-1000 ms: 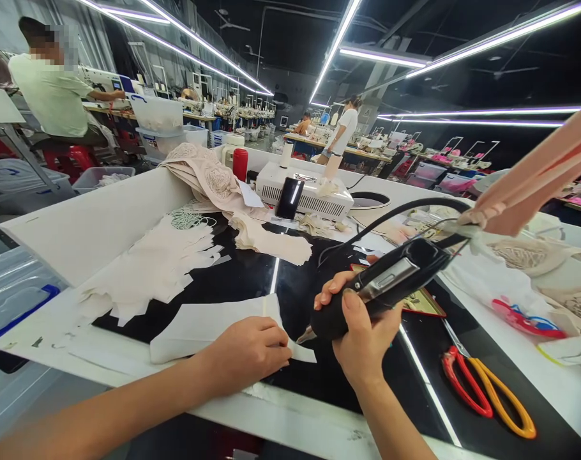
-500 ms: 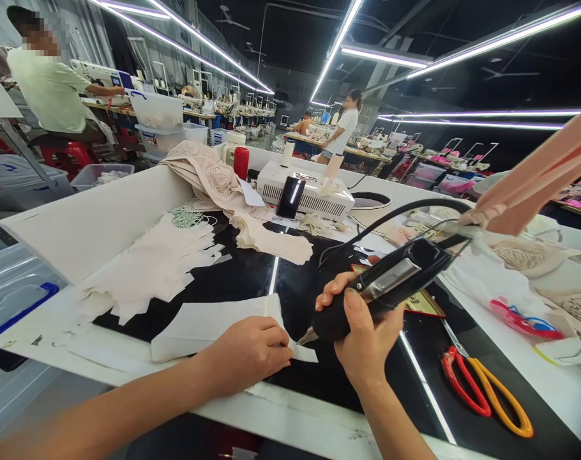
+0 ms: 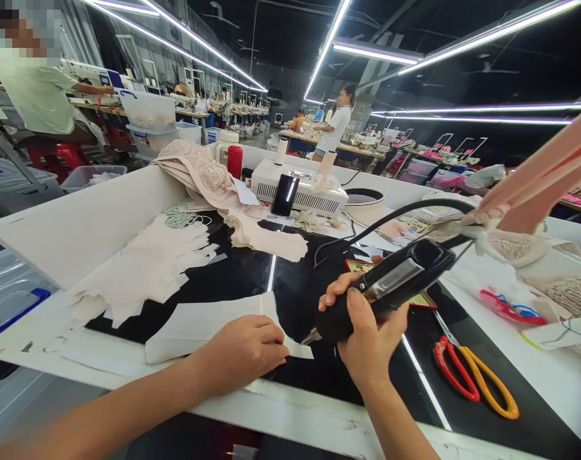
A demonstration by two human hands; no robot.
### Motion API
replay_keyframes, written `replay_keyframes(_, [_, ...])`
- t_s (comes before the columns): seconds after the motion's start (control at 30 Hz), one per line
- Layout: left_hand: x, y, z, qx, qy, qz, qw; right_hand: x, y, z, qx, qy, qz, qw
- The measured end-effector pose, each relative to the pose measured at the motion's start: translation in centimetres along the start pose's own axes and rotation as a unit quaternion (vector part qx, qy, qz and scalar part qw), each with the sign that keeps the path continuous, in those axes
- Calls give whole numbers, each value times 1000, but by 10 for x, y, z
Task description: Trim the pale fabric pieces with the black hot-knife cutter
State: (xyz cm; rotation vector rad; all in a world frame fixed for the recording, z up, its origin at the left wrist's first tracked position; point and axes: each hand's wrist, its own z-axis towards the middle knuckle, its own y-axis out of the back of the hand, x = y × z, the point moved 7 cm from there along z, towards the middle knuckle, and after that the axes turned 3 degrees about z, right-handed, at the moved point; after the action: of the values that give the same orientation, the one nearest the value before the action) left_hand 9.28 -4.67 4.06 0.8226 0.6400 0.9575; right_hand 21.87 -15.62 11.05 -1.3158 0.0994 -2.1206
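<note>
My left hand [image 3: 245, 348], its fingers curled and pressed together, holds down the right part of a white fabric piece [image 3: 189, 322] on the black table top [image 3: 233, 275]. What lies under the fingers is hidden. My right hand [image 3: 367, 332] is wrapped round a black corded handheld tool [image 3: 391, 278] with a metal plate along its body. Its pointed metal tip [image 3: 310, 337] comes down close to the narrow right end of the fabric, just beside my left fingertips; whether it touches cannot be made out. A pink cloth strip [image 3: 534, 179] is tied to the tool's cord end.
Scissors [image 3: 477, 377] with red and orange handles lie right of my right hand. Pale fabric stacks [image 3: 137, 268] and a smaller stack [image 3: 269, 237] lie beyond. Farther back stand a phone [image 3: 285, 195] and a white vented box [image 3: 304, 185]. Other people work at distant tables.
The whole view has shifted slightly. The tool's tip now shows more clearly beside the fabric's right end. Both hands keep their hold.
</note>
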Motion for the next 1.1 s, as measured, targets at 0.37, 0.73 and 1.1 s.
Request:
replay_keyframes(0.37, [-2,7,-6,-6,15,-17,1000,4,-10,-11,17,-10,36,999])
replay_keyframes(0.73, [-3,10,-6,-13,15,-25,1000,2,-13,-17,33,-5,44,998])
replay_keyframes(1.1, [-2,7,-7,-15,15,-29,999,8,-3,-13,21,-1,40,999])
